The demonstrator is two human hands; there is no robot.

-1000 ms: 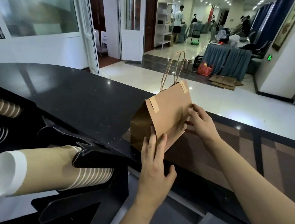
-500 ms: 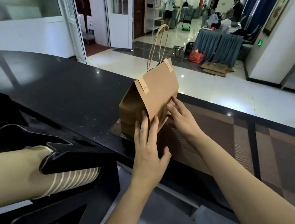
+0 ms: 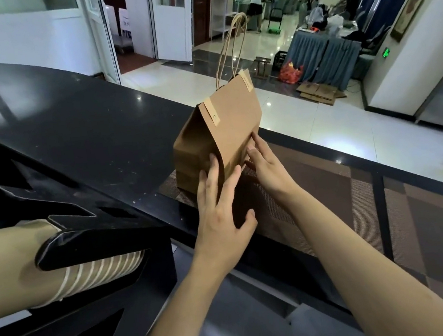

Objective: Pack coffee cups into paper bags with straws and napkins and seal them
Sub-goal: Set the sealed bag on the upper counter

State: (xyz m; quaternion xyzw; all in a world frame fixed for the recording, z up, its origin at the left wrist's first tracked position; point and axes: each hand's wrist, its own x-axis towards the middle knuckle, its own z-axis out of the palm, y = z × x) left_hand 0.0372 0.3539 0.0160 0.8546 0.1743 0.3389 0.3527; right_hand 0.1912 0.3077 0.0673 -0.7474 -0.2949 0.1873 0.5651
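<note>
One view only, a wide-angle camera worn on the person's head, looking forward and down along both forearms over the black counter. It sits close to the left hand and right hand, which meet at the paper bag near mid-frame, with a cup dispenser looming large at the left edge (the lens bends straight lines toward the borders). Beyond the counter the view faces an open hall with a draped table well away at upper right.
</note>
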